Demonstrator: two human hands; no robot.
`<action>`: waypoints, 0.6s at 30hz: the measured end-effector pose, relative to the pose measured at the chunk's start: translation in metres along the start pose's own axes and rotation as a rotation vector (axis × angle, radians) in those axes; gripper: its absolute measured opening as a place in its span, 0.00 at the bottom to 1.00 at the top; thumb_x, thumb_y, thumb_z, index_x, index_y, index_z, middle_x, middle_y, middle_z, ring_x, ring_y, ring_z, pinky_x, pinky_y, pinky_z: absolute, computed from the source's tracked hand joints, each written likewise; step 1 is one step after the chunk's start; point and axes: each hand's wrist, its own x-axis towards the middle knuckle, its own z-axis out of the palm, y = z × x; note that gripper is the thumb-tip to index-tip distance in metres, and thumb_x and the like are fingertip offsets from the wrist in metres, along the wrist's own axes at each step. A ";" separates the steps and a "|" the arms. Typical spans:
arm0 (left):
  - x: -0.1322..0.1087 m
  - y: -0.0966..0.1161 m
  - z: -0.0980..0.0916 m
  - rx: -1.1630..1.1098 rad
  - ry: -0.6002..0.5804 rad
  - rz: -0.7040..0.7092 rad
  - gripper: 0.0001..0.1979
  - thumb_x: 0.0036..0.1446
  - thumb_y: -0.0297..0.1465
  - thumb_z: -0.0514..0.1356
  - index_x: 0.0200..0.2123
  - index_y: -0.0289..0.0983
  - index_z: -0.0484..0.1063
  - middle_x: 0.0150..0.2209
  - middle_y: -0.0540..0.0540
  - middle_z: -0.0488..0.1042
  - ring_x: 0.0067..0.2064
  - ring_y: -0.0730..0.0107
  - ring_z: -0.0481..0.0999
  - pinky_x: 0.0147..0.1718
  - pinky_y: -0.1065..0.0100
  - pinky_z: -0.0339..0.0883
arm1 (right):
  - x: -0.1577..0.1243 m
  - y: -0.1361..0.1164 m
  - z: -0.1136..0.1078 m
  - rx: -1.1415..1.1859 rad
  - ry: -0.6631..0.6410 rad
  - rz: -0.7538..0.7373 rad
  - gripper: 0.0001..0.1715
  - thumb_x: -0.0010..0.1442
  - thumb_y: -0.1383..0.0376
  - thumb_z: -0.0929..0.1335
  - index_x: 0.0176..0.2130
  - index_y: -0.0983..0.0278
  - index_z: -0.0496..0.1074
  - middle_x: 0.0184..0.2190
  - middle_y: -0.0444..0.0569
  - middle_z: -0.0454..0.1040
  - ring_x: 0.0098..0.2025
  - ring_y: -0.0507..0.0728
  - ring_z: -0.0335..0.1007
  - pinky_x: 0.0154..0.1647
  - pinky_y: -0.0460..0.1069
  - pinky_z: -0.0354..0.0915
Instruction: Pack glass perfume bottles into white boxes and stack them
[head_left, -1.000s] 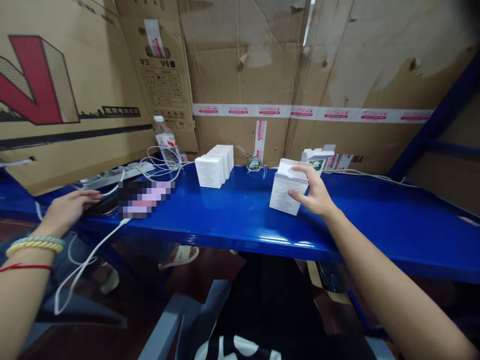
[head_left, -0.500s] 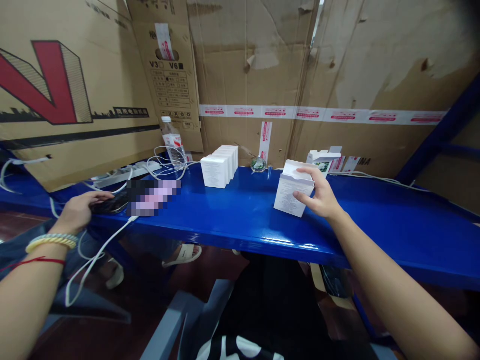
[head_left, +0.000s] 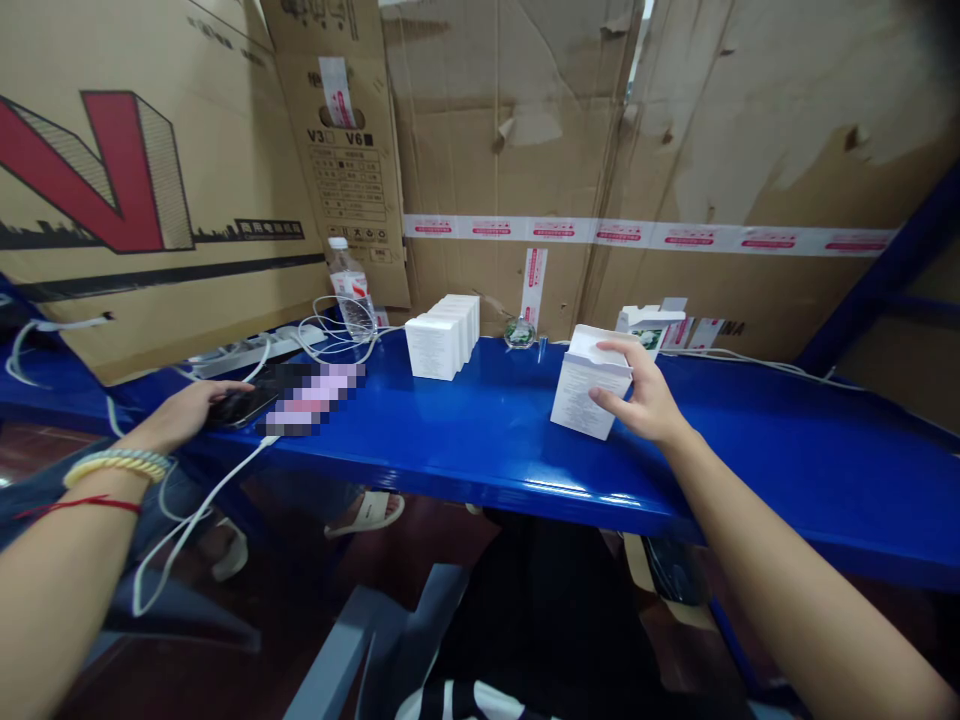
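My right hand [head_left: 645, 390] grips a small white carton [head_left: 589, 395] with fine grey print on its front. The carton stands slightly tilted on the blue table [head_left: 450, 430], its top flap raised, with my thumb on the front and my fingers over the top and side. At the left, my left hand [head_left: 199, 405] has its fingers on a dark phone [head_left: 244, 400] lying near the table edge. Beside that phone lies a pink, blurred-out phone-like thing [head_left: 315, 395] with a white cable [head_left: 214, 490] plugged in. A row of several white cartons [head_left: 435, 348] stands between my hands.
Behind my right hand stands another white box [head_left: 649, 318] with a green picture and raised flaps. A small round clear object [head_left: 519, 333] sits farther back. A water bottle [head_left: 350, 290], tangled cables and a power strip [head_left: 255, 350] are at left. Cardboard walls [head_left: 495, 150] enclose the table.
My left hand and the dark phone have shifted a little to the right, closer to the pink thing. The view has moved slightly; my right hand still holds the carton in the same place.
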 end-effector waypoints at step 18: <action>-0.028 0.021 -0.008 -0.185 0.110 -0.018 0.25 0.36 0.37 0.47 0.36 0.34 0.74 0.43 0.39 0.75 0.46 0.53 0.72 0.57 0.53 0.62 | -0.001 0.001 0.001 0.012 0.004 0.034 0.29 0.52 0.53 0.70 0.51 0.58 0.64 0.49 0.53 0.68 0.52 0.66 0.65 0.54 0.62 0.61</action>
